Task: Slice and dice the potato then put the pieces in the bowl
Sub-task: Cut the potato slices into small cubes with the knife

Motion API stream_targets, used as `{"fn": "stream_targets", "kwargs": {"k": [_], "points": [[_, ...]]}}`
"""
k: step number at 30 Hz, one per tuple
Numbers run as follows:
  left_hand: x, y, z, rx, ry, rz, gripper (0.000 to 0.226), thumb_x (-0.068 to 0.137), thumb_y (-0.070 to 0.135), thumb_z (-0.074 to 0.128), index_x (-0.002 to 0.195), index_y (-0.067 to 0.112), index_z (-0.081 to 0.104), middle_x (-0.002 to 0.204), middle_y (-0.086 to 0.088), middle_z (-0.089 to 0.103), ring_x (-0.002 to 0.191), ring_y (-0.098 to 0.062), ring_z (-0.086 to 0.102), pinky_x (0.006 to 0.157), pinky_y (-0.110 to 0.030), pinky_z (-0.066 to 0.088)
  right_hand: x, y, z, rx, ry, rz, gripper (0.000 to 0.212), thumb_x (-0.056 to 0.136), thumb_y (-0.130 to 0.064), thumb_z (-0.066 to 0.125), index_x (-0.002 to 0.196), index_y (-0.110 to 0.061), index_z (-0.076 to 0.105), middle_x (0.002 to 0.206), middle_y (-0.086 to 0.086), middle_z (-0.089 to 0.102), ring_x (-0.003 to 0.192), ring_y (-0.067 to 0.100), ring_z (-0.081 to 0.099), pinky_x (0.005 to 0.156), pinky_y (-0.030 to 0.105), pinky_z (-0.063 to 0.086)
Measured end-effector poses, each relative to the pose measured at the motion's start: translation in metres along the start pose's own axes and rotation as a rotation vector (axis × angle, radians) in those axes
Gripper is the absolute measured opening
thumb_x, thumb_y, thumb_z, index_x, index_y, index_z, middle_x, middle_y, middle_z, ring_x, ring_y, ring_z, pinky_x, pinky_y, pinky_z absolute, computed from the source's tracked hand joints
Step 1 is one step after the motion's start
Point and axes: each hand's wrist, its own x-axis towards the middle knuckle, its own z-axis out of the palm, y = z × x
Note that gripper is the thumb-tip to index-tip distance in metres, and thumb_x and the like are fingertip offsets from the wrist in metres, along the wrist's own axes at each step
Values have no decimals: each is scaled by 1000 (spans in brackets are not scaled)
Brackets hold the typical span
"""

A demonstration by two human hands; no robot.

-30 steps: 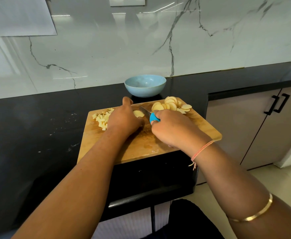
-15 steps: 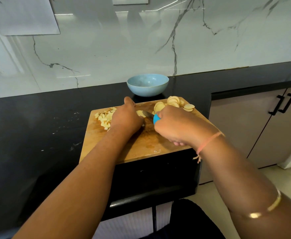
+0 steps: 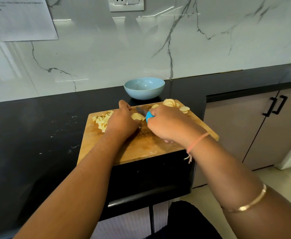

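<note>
- The right hand [image 3: 167, 123] is wrapped tight around the blue handle of one knife [image 3: 144, 113], its dark blade pointing toward the board's far edge.
- The left hand [image 3: 121, 120] lies palm down with fingers curled, pressing a potato slice [image 3: 137, 116] just beside the blade.
- One wooden cutting board [image 3: 141, 145] sits at the worktop's [image 3: 37, 135] near edge.
- Diced potato pieces [image 3: 101, 120] are heaped at the board's far left corner; a pile of round slices [image 3: 171, 103] lies at its far right corner, too overlapped to count.
- One light blue bowl [image 3: 144, 88] stands beyond the board's far edge.
- One paper sheet [image 3: 20, 18] hangs on the wall; its print is too blurred to read.
</note>
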Motion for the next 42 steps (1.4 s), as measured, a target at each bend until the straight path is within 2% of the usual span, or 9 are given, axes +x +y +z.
{"fn": "stream_targets", "kwargs": {"k": [6,9,14,21,26,29,32,37,42], "points": [[-1,-1,0,-19,10,12,38,88,20,65,113,16,36,88,-2,57,66,-10,50,49,-19,35,21,-12,11,-24,-91,59,52,91,-18,40,143,-14,37,61,6,53,39,12,48,40,18,39],[0,0,2,-17,10,10,39,88,18,65,112,16,35,87,-1,56,65,-10,49,49,-19,36,13,-13,4,-28,-125,64,55,92,-15,40,146,-14,31,67,6,50,40,12,46,33,12,33],[1,1,2,-21,-9,-9,43,87,13,65,118,16,36,93,-1,55,69,-10,51,50,-16,37,-20,2,2,-29,-144,40,46,94,-19,39,139,-19,39,73,2,56,44,10,49,42,22,39],[1,-4,1,-22,-9,19,45,86,13,65,118,16,34,85,1,53,69,-11,52,55,-18,44,-39,16,-1,-1,-86,1,41,96,-24,39,138,-25,42,87,-1,55,61,12,53,56,26,46],[2,-4,-4,-96,-1,-15,57,83,13,71,122,17,30,89,2,52,77,-13,55,63,-22,46,-13,3,-3,-13,-30,-6,41,95,-23,38,135,-21,46,79,3,58,52,13,51,49,25,42],[0,-5,-4,-106,6,-1,60,83,11,71,125,17,28,86,2,53,69,-10,53,53,-16,40,6,-6,6,-17,-44,9,44,93,-20,38,136,-17,45,67,4,58,45,12,51,47,24,44],[-2,-6,-3,-105,19,23,60,84,7,68,125,15,26,92,-2,59,68,-9,53,52,-15,41,15,-15,13,-29,-97,35,48,91,-17,39,139,-14,42,58,5,55,39,13,49,43,21,41],[-2,-4,-2,-105,32,37,59,84,6,67,126,14,25,88,-2,59,67,-10,53,52,-15,41,9,-21,4,-80,-145,58,46,92,-16,40,137,-9,41,65,7,51,42,13,47,38,18,36],[-2,-2,-3,-135,23,6,59,85,4,64,128,15,26,94,-5,60,66,-9,50,50,-15,37,-13,-7,9,-82,-149,30,45,93,-19,39,138,-19,40,79,1,51,56,12,47,51,24,40]]}}
